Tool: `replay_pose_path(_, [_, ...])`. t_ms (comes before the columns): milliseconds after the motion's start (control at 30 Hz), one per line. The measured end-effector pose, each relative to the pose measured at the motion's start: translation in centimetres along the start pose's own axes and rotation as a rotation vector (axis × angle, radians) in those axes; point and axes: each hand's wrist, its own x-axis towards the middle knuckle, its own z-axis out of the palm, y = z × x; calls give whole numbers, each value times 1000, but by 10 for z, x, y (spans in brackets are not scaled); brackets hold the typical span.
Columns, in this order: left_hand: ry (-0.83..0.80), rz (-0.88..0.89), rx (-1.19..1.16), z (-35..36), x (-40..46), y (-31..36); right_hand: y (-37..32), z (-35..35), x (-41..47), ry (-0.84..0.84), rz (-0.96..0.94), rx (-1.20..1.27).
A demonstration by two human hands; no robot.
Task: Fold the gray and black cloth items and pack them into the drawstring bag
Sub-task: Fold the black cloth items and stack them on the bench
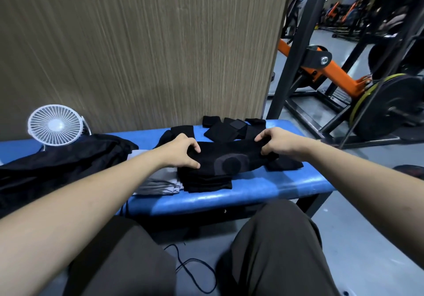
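A black cloth item with a gray ring pattern (231,160) lies stretched across a stack of folded black cloths (206,181) on the blue bench (275,181). My left hand (183,152) grips its left end, fingers and thumb curled round the fabric. My right hand (277,142) pinches its right end. Folded gray cloth (158,181) lies beside the stack, to its left. More black cloth pieces (231,128) lie at the back of the bench. A large black bag or garment (57,162) is heaped at the left; whether it is the drawstring bag I cannot tell.
A small white fan (55,126) stands at the back left against a wood-grain panel (137,43). Gym equipment with an orange frame (332,73) and weight plates (390,107) stands to the right. A black cable (195,270) lies on the floor between my knees.
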Motion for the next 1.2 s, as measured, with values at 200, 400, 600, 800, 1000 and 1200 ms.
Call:
replay_pose_path(200, [26, 12, -15, -5, -5, -7, -33, 10, 1, 39, -55, 139])
replay_pose_path(400, [67, 16, -29, -3, -6, -18, -78, 50, 10, -110, -114, 244])
replay_pose_path(600, [71, 44, -10, -6, -8, -26, -108, 99, 18, -253, -88, 246])
replay_pose_path(800, [88, 29, -18, -7, -11, -36, -106, 123, 22, -327, -63, 261])
replay_pose_path(1000, [301, 13, -104, -9, -8, -37, -90, 91, 32, 5, -302, -121])
replay_pose_path(1200, [209, 317, 391, -9, -10, -7, -50, 78, 29, -52, -458, -732])
